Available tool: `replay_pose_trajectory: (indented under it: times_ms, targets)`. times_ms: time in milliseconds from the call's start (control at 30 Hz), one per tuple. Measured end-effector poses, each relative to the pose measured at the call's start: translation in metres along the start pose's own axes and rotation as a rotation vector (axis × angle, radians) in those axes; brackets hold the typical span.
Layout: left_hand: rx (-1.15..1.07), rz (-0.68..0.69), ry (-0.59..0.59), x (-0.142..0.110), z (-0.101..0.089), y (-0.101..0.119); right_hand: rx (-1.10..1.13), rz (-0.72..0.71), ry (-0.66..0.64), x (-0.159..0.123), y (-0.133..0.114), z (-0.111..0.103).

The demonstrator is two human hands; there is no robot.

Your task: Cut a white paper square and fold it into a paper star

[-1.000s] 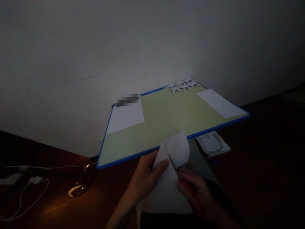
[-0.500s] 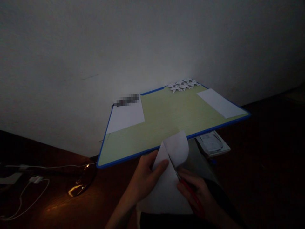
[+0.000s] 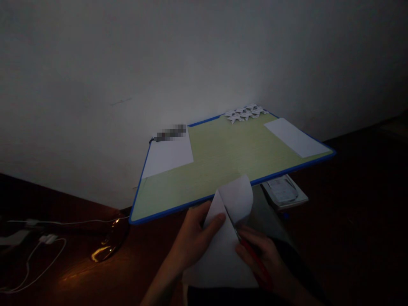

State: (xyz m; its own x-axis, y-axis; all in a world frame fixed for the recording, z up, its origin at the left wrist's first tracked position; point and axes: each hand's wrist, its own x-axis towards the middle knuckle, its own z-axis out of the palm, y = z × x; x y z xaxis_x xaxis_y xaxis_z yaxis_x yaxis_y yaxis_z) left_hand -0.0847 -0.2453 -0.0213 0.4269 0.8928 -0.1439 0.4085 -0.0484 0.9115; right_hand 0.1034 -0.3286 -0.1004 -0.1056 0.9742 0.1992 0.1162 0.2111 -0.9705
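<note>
- Fingers of my left hand (image 3: 196,238) are clamped on the sheet (image 3: 223,259), thumb flat on its near face; the ones behind are partly hidden.
- Fingers of my right hand (image 3: 269,250) are curled around the red handle of the scissors (image 3: 257,259); how far the blades are parted I cannot tell.
- Sheet lies between my hands, right of the left one and left of the right one, its long axis running from the table's near edge down towards my lap.
- Slanting line between sheet and flap (image 3: 239,195) runs from the top corner down to the right, ending at the blades; my right hand is nearer that lower end, while my left thumb sits just beside the line.
- Against half a second ago, little differs: both hands hold the same grips in nearly the same places, and the blades sit at about the same spot.
- Beyond, on the table (image 3: 219,157), are small folded papers (image 3: 245,114) at the back, a left paper (image 3: 168,159) with a pixelated object (image 3: 171,132) on it, and a right paper (image 3: 296,138).
</note>
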Motion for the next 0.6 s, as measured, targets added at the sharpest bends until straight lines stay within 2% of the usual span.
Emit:
replay_pose_trajectory:
  times_ms: [200, 433, 600]
  targets:
    - [-0.001, -0.005, 0.005, 0.001, 0.0, 0.004, -0.089, 0.048, 0.09, -0.006, 0.012, 0.004]
    - [-0.017, 0.02, 0.106, -0.003, -0.012, 0.014, -0.142, 0.179, 0.221, -0.036, 0.053, 0.002]
    - [-0.002, 0.104, 0.098, -0.01, -0.018, 0.025, -0.044, 0.204, 0.095, -0.04, 0.056, -0.021]
